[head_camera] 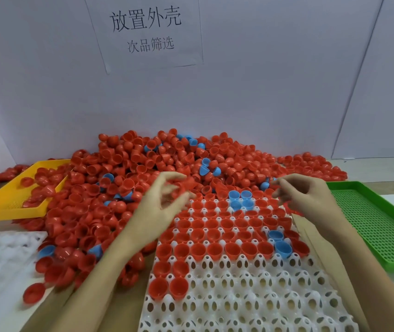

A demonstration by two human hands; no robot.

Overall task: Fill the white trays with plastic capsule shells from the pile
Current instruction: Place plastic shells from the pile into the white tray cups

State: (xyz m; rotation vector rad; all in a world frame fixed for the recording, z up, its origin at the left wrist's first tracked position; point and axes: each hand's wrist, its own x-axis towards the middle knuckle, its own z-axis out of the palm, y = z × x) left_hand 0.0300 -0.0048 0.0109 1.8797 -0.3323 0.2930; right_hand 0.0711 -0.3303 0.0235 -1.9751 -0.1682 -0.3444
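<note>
A big pile of red capsule shells [143, 168], with a few blue ones mixed in, lies against the back wall. In front of it the white tray [251, 283] has its far rows filled with red shells [215, 250] and some blue shells [282, 248]; its near rows hold none. My left hand [162, 204] hovers blurred at the tray's far left corner, fingers curved over red shells; whether it holds one is unclear. My right hand [303, 195] hangs over the far right corner, fingers loosely curled, fingertips next to a blue shell [265, 185], nothing visible in it.
A yellow tray [11, 207] half buried in shells sits at the left. A second white tray [1, 255] lies at the near left. A green perforated tray [380, 226] stands at the right. A white wall with a paper sign [145, 29] closes the back.
</note>
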